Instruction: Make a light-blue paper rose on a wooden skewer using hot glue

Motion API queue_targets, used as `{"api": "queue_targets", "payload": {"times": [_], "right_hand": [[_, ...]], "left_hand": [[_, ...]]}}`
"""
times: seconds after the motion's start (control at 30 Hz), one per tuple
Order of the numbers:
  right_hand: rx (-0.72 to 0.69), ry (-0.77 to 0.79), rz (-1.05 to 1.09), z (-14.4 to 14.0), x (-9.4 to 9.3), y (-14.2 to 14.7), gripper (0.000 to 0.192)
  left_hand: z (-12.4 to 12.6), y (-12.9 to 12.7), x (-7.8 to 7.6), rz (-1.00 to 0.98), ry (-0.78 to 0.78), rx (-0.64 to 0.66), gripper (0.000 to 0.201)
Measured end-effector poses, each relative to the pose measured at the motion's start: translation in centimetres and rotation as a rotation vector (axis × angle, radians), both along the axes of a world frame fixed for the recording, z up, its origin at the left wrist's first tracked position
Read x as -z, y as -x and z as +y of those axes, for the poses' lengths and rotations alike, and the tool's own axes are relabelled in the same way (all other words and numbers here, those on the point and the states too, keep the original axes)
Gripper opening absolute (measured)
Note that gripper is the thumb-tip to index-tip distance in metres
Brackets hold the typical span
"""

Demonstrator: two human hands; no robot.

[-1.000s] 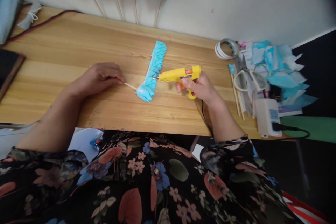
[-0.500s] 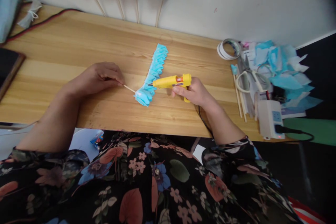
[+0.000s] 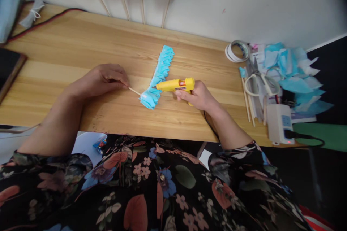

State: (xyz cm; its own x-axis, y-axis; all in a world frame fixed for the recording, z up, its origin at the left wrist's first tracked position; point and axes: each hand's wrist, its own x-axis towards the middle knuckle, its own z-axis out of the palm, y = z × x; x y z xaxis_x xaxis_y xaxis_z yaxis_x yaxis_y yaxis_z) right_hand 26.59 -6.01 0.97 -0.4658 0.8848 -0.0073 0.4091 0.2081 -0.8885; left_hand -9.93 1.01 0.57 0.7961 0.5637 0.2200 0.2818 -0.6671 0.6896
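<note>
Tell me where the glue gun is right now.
In the head view, the yellow glue gun is near the middle of the wooden table, gripped in the right hand, its nozzle touching the blue paper strip to its left.

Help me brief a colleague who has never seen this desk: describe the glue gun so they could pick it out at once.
Start at the long wooden table against the white wall. Near its middle lies a folded blue paper strip on a thin stick. The glue gun is in the right hand, its nozzle at that strip. It is the only bright yellow thing there.
</note>
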Motion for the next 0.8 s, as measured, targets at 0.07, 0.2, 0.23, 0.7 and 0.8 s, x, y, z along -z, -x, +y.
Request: {"api": "queue_targets", "payload": {"times": [0.07, 0.2, 0.23, 0.7, 0.8], "right_hand": [[0.000, -0.004, 0.001, 0.00, 0.03, 0.09, 0.054], [-0.009, -0.019, -0.004, -0.02, 0.03, 0.15, 0.052], [-0.009, -0.021, -0.007, -0.02, 0.04, 0.15, 0.052], [0.035, -0.018, -0.057, -0.14, 0.21, 0.05, 0.055], [0.034, -0.021, -0.058, -0.14, 0.13, 0.04, 0.054]], "left_hand": [[-0.01, -0.01, -0.06, 0.009, 0.005, -0.002, 0.037], [-0.06, -0.07, -0.18, 0.029, 0.011, -0.013, 0.042], [-0.07, -0.08, -0.19, 0.029, 0.008, -0.014, 0.042], [0.00, 0.03, 0.14, -0.023, -0.051, 0.032, 0.037], [0.00, 0.05, 0.20, -0.024, -0.064, 0.036, 0.036]]}}
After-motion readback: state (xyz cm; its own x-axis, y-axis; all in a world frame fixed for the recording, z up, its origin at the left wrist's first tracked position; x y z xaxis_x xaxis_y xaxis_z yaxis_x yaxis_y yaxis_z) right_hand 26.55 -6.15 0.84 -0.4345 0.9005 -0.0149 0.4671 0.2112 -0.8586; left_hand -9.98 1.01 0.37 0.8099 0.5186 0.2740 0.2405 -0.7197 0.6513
